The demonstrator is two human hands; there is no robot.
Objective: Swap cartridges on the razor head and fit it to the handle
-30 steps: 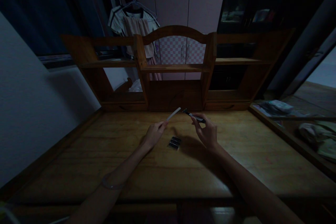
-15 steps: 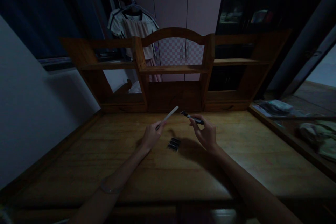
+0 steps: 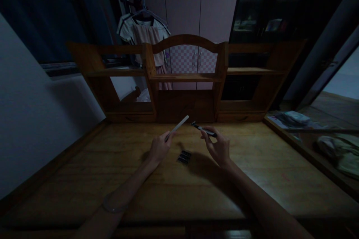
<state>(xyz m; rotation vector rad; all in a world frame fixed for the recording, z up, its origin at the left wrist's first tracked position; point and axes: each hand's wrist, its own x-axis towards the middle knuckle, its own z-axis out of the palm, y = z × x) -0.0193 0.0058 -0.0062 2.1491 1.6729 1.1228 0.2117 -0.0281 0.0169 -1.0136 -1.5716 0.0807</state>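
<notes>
My left hand (image 3: 159, 148) is closed around the lower, darker end of a pale, slim, flat stick (image 3: 180, 123); its kind I cannot make out. The stick slants up to the right, above the desk. My right hand (image 3: 220, 145) pinches a black and grey razor handle (image 3: 206, 131) between thumb and fingers. The razor's small forked-looking tip points left, close to the stick's upper end but apart from it. Below and between the hands, a small pack with dark cartridge-like rows (image 3: 184, 157) lies on the wooden desk (image 3: 134, 190).
A wooden shelf unit (image 3: 185, 78) rises at the desk's back edge. Wall (image 3: 22, 119) borders the left side. Past the desk's right edge lie a plastic-wrapped bundle (image 3: 294, 117) and pale cloth (image 3: 342, 155). Clothes (image 3: 147, 31) hang behind the shelves. The light is dim.
The view has shifted slightly, so the desk and pack sit a little lower in it. Both hands keep their holds on the stick and razor handle, with hardly any movement.
</notes>
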